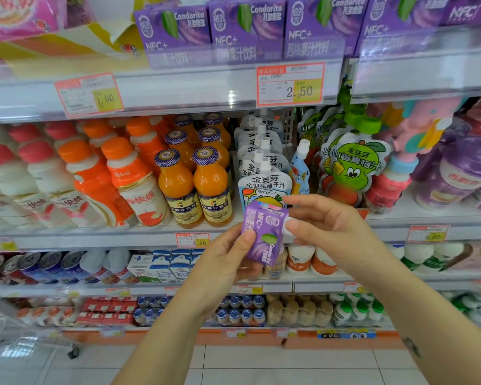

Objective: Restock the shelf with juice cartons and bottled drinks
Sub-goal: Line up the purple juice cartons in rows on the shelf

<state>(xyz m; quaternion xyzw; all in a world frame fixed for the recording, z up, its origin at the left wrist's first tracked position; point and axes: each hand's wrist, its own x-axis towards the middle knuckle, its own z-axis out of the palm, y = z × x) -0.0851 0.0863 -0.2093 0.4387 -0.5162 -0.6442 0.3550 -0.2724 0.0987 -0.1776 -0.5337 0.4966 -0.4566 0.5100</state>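
Purple juice carton (pixel 263 234) mid-air in front of the middle shelf (pixel 150 238), both grips closed on it: left hand (pixel 228 257) wraps its lower-left, right hand (pixel 325 226) pinches the right edge; long axis tilted upper-left to lower-right, top probably pointing down; matching cartons (pixel 245 31) on the top shelf, tiled floor (pixel 261 362) below.

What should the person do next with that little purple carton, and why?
Probably lift it to the top shelf: the left hand and right hand hold the purple carton tilted, and matching purple cartons stand in a row up there.
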